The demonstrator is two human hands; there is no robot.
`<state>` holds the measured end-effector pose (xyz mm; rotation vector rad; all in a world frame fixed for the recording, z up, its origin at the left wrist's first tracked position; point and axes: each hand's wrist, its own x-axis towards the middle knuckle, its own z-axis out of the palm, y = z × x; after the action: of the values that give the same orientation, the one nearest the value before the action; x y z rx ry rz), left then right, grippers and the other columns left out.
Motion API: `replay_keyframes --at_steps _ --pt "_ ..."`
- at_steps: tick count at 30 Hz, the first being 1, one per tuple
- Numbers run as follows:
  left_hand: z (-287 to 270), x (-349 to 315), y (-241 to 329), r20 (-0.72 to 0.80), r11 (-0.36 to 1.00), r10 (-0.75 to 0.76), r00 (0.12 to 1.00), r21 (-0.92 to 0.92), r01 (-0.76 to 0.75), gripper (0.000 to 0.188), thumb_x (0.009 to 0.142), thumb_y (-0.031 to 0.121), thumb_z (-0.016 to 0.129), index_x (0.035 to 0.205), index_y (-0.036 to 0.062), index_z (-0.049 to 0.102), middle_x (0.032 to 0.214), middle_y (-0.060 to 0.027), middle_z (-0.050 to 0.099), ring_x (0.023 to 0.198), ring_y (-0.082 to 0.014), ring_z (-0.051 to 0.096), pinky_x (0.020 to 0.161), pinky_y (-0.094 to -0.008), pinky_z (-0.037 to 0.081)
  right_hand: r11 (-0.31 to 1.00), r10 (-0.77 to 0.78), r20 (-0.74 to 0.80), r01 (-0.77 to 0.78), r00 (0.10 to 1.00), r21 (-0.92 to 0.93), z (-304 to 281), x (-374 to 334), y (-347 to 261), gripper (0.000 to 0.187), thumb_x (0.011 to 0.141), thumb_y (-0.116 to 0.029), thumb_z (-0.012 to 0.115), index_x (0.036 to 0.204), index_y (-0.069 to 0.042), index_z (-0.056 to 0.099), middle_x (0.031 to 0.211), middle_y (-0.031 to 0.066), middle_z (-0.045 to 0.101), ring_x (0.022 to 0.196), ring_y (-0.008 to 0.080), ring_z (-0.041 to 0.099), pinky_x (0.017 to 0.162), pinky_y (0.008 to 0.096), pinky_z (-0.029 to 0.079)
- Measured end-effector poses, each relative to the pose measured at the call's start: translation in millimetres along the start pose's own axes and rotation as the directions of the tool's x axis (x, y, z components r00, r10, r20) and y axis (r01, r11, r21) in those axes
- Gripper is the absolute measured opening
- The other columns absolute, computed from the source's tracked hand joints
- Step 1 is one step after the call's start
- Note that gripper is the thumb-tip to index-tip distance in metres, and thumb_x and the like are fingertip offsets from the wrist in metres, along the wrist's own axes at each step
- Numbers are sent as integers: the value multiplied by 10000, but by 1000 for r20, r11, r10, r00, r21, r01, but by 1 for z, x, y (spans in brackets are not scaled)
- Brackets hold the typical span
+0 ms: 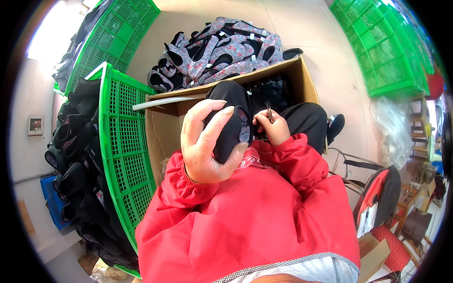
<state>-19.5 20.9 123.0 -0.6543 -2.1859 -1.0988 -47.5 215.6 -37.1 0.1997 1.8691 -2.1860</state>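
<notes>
My left hand is closed around a black cloth shoe, fingers over its top and thumb at its near edge. A grey floral lining with small coloured spots shows along the shoe's right side. Close beside it, my right hand is pinched on a slim dark tool that looks like thread snips; its lower end is hidden by the fingers and the shoe. Both hands are above my lap, over the near edge of an open cardboard box. Dark items lie in the box, too shadowed to name.
A heap of floral-and-black shoes lies on the floor beyond the box. Green crates stand at left, far left and far right; black shoes fill the left one. A pale tube crosses the box's rim.
</notes>
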Motion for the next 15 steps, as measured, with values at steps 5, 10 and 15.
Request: replay_keyframes --at_steps 5,10,15 --pt "3 8 -1 9 1000 -5 1000 -4 5 623 578 83 777 1175 12 611 1154 -193 576 1008 -349 585 877 -418 473 966 -20 17 24 1000 -256 4 -3 -10 194 835 -204 738 871 -40 642 731 -1 613 659 70 556 608 239 448" --pt "10 10 -5 20 1000 5 1000 -28 -4 640 582 78 772 1196 19 603 1149 -189 578 1006 -349 585 877 -420 472 927 -88 -23 73 996 -367 8 -1 -2 206 803 -205 750 855 -34 649 684 22 610 616 87 552 597 261 448" --pt "12 17 -4 15 1000 4 1000 -11 -3 628 596 78 756 1201 12 602 1151 -184 581 1009 -340 585 892 -414 466 916 -160 -82 117 984 -384 14 -1 1 186 839 -200 703 838 -20 653 648 45 613 592 91 550 576 262 444"
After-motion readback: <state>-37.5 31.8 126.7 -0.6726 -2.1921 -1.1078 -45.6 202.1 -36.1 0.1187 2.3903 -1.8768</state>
